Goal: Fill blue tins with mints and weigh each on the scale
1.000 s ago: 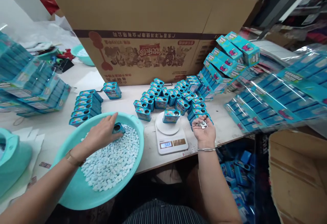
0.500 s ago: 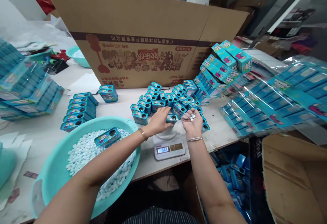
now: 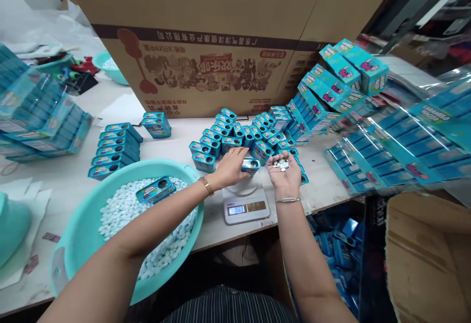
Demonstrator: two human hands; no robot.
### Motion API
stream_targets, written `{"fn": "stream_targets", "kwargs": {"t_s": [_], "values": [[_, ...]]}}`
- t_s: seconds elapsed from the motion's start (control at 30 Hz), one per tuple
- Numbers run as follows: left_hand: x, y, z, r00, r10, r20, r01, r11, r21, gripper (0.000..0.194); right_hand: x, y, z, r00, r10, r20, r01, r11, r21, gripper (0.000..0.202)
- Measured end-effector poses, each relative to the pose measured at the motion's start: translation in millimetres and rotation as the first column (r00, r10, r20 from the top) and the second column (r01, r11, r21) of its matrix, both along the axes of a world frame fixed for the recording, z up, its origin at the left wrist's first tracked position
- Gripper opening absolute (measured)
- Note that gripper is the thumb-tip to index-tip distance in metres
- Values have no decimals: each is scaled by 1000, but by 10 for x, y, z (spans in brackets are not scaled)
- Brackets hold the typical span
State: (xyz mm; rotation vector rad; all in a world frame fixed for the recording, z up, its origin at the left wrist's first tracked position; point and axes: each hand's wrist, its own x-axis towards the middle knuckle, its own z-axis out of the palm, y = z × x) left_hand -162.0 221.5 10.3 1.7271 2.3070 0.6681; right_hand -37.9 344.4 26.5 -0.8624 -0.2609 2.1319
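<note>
My left hand (image 3: 231, 168) has its fingers closed around a small blue candy tin (image 3: 251, 166) above the white digital scale (image 3: 246, 211). The tin's top faces up; whether it touches the scale's pan I cannot tell. My right hand (image 3: 286, 178) is cupped palm up just right of the tin, holding several white candies (image 3: 281, 165). Beneath my left forearm, a teal basin (image 3: 83, 232) holds a heap of white candies (image 3: 123, 210), with another blue tin (image 3: 155, 190) lying on them.
Behind my hands stand grouped blue tins (image 3: 231, 142), backed by a large cardboard carton (image 3: 228, 13). A row of tins (image 3: 117, 148) stands left. Teal boxes (image 3: 331, 87) are stacked at right, near wrapped packs (image 3: 390, 151). Below the table edge, an open box holds blue tins (image 3: 336, 249).
The view has tilted down and shifted slightly. My left hand still grips the tin over the scale; the candies in my right palm are a little more spread and its fingers slightly more opened.
</note>
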Motion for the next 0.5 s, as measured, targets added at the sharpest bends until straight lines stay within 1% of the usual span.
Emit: {"fn": "stream_targets", "kwargs": {"t_s": [0.17, 0.27, 0.33, 0.4, 0.5], "values": [[-13, 27, -12, 1000, 4, -20, -5, 999, -34, 76, -18, 0, -50, 1000, -9, -5, 9, 1000, 9, 27], [-7, 47, -36, 1000, 23, -13, -24, 997, -68, 62, -6, 1, -78, 1000, -23, 11, 23, 1000, -5, 29], [3, 42, -52, 999, 48, 19, -46, 995, -91, 50, 24, -12, -98, 999, -41, 34, 42, 999, -23, 31], [13, 20, -55, 996, 66, 53, -61, 993, -96, 43, 69, -40, -126, 997, -61, 55, 63, 997, -33, 31], [31, -32, 7, 996, 59, 65, -56, 997, -53, 38, 142, -111, -186, 995, -70, 67, 72, 997, -33, 31]]}}
